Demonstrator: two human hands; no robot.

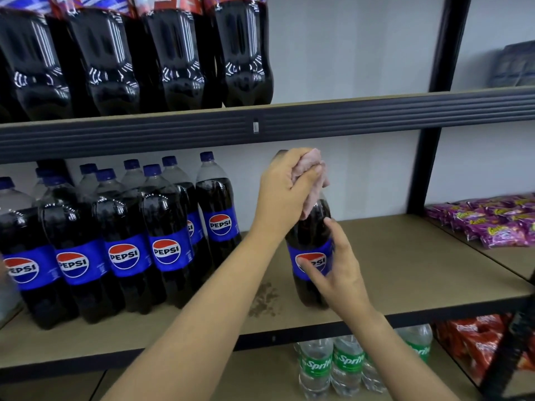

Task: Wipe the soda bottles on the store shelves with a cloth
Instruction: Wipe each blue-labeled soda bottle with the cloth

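Note:
A single Pepsi bottle point(309, 227) stands apart on the middle shelf point(405, 256), right of the other bottles. My left hand point(285, 192) grips a pink cloth point(311, 169) bunched around the bottle's neck and cap, which are hidden under it. My right hand point(338, 270) holds the bottle at its blue label, with the thumb across the logo and the fingers curled round the far side. A group of several Pepsi bottles point(124, 241) stands in rows at the left of the same shelf.
Large dark cola bottles point(173, 53) line the shelf above. Sprite bottles point(344, 366) stand on the shelf below. Purple snack bags point(492, 224) and red snack bags point(477, 337) fill the rack to the right. A brown stain point(265, 299) marks the shelf board.

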